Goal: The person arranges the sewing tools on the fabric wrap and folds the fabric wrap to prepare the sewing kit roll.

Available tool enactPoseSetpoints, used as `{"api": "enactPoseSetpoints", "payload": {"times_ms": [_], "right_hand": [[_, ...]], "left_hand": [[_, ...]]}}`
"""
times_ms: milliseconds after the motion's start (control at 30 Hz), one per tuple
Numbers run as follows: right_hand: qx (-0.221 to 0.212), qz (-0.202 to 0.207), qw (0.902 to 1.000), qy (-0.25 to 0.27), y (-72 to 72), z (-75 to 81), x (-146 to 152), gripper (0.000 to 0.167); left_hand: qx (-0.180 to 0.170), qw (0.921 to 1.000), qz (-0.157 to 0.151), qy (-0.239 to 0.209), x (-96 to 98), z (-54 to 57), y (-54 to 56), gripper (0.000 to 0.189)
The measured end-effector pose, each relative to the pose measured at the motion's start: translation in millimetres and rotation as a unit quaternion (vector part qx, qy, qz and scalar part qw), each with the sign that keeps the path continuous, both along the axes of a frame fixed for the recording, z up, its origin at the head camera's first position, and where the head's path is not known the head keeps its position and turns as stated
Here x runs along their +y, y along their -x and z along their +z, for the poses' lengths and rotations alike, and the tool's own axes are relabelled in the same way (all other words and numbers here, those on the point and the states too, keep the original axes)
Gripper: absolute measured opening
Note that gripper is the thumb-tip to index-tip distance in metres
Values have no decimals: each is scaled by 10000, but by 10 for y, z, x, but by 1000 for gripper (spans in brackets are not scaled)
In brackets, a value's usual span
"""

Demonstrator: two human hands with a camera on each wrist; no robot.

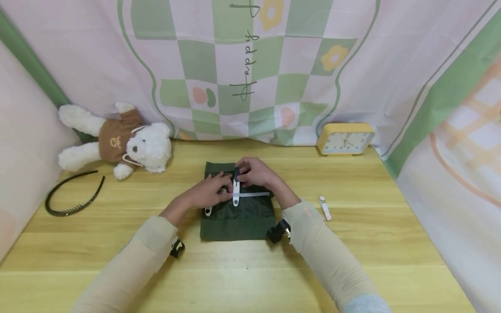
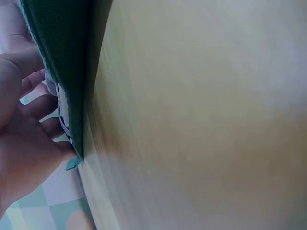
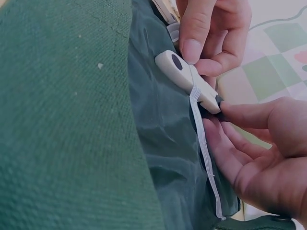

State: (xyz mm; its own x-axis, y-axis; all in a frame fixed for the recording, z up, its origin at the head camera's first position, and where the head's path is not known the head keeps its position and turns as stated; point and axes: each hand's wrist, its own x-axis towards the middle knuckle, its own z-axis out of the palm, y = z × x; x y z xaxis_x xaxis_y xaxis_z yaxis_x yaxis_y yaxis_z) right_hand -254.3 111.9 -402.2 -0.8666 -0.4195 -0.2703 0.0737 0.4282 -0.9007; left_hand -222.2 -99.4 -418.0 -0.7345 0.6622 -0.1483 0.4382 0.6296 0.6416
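A dark green fabric pouch [image 1: 238, 228] lies unfolded on the table, a white elastic band [image 1: 256, 194] running across it. Under the band sits a white tool with a dark far end [image 1: 236, 195]; its exact kind does not show. My right hand [image 1: 256, 171] pinches that dark end between thumb and fingers. From the other side, my left hand [image 1: 207, 191] rests on the pouch with fingers spread, its thumb [image 3: 192, 50] right at the band and the tool's edge. Another white-ended tool [image 1: 208, 211] lies on the pouch, partly hidden below the left hand.
A white nail clipper [image 1: 325, 208] lies to the right of the pouch. At the back right stands a yellow alarm clock [image 1: 346, 139]. A white plush toy in a brown top [image 1: 117, 141] and a black headband [image 1: 72, 211] lie at the left. A patterned curtain [image 1: 235, 65] hangs behind the table.
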Motion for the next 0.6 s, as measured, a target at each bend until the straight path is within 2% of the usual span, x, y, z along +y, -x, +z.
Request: {"api": "enactPoseSetpoints", "payload": {"times_ms": [300,600], "right_hand": [[210,281,9986,-386,-17,9,31,38],[330,544,9967,-505,-23,-15,47,35]], "left_hand": [[-10,10000,-16,-10,6,-2,9,8],[21,10000,2,-16,1,-7,4,9]]}}
